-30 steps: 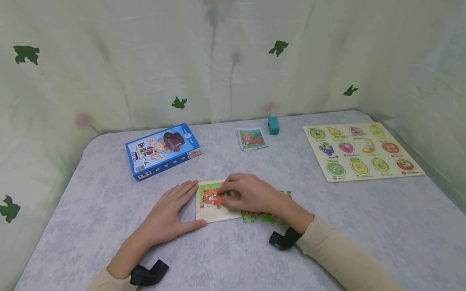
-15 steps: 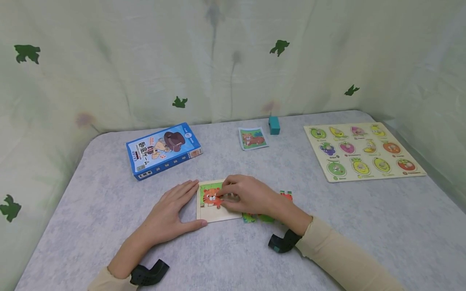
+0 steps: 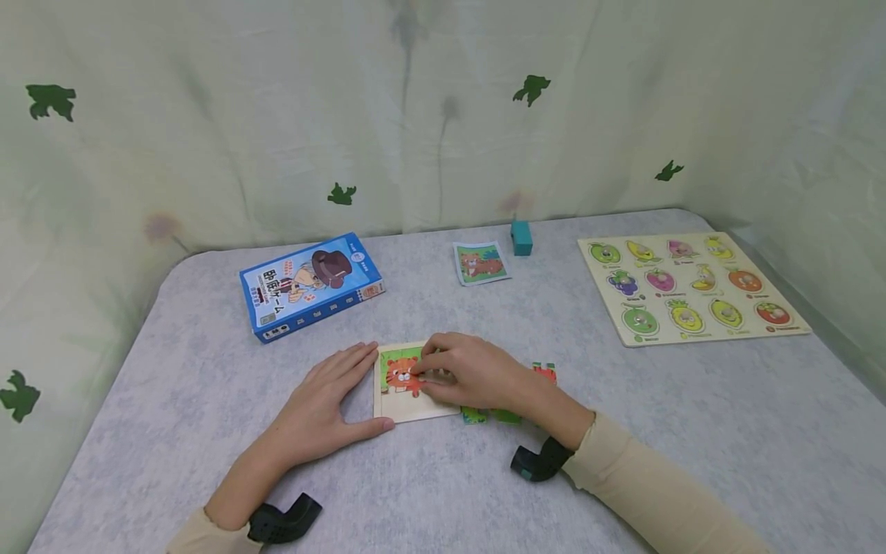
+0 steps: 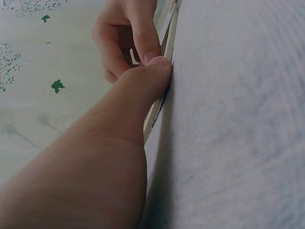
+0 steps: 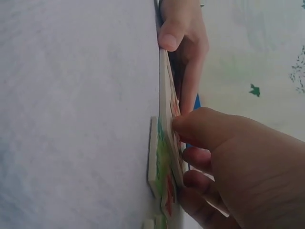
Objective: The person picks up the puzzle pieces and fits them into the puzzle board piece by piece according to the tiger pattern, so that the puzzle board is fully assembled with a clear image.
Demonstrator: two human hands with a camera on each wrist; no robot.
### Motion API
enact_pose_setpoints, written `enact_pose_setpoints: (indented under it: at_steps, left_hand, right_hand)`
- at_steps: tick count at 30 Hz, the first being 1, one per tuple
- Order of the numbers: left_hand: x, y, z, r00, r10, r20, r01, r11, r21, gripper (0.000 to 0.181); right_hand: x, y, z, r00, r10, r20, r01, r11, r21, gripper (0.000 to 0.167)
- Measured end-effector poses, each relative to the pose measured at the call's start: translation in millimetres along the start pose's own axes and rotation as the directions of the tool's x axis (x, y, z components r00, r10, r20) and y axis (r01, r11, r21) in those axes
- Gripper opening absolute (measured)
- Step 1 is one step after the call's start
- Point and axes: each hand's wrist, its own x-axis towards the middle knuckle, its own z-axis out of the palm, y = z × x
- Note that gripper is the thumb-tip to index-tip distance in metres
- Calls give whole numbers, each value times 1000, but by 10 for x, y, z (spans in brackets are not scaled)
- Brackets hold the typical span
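A small wooden puzzle board [image 3: 398, 412] lies on the table in the head view, with an orange tiger picture [image 3: 400, 374] partly put together in its upper left. My left hand [image 3: 318, 412] rests along the board's left side, fingers straight, thumb at the lower left corner. Over the board's right half, my right hand [image 3: 471, 373] pinches an orange puzzle piece [image 3: 416, 388] against the tiger picture; its fingers hide most of that piece. Loose puzzle pieces [image 3: 507, 416] lie right of the board, partly beneath the right wrist, and the right wrist view shows some [image 5: 155, 162] beside the board's edge.
A blue game box [image 3: 311, 286] lies at the back left. Behind the board are a bear picture card [image 3: 481, 264] and a teal block [image 3: 521, 238]. A wooden fruit puzzle board [image 3: 692, 288] lies at the right. A pale curtain hangs behind the table.
My right hand has shifted slightly downward, bringing the orange piece up against the tiger's face; over the last half second it barely moves. The left hand stays in place.
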Motion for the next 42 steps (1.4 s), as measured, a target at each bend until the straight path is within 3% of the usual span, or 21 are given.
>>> enact_pose_setpoints:
  at_steps: [11, 23, 31, 38, 42]
  left_hand:
    - [2, -7, 7, 1000, -7, 7, 7, 1000, 15, 104]
    - [-2, -13, 10, 1000, -4, 2, 4, 1000, 13, 104]
    - [3, -9, 18, 1000, -2, -2, 2, 1000, 11, 105]
    - [-2, -3, 12, 1000, -12, 2, 12, 1000, 13, 106]
    - [2, -4, 15, 1000, -14, 3, 14, 1000, 11, 106]
  right_hand:
    - [-30, 28, -81, 999, -1, 49, 0, 1000, 9, 31]
    - [-80, 22, -223, 994, 65, 89, -69, 997, 34, 33]
    - [-164, 82, -379, 987, 143, 77, -149, 986, 78, 34]
    - [-199, 161, -474, 992, 103, 79, -112, 987, 113, 33]
    - [-222, 215, -531, 992, 84, 98, -101, 978, 181, 34]
